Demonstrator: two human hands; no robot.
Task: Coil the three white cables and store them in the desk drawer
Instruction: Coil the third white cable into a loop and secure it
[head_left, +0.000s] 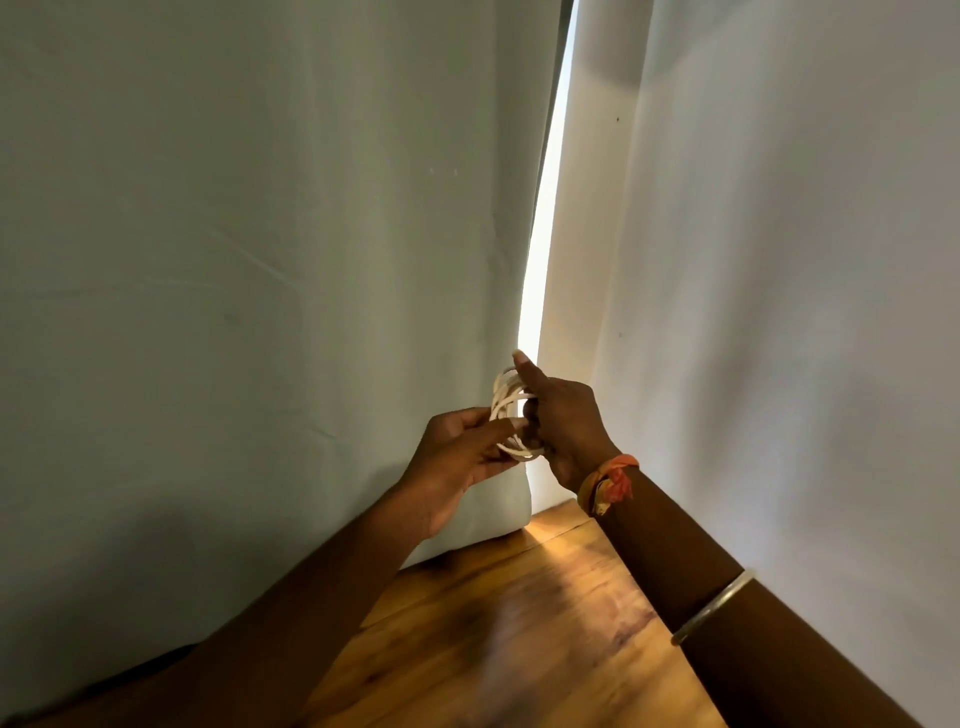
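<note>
A white cable (506, 395) is wound into a small coil of several loops, held in the air above the wooden desk top (498, 623). My right hand (566, 426) grips the coil from the right, with the thumb raised above the loops. My left hand (457, 457) pinches the coil's left side with its fingertips. Parts of the loops are hidden behind the fingers. No other cable and no drawer are in view.
Pale curtains (260, 260) hang close behind and to the right (779, 312), with a bright gap (540, 234) between them. Their hems rest on the desk top. An orange thread band and a metal bangle (711, 605) sit on my right forearm.
</note>
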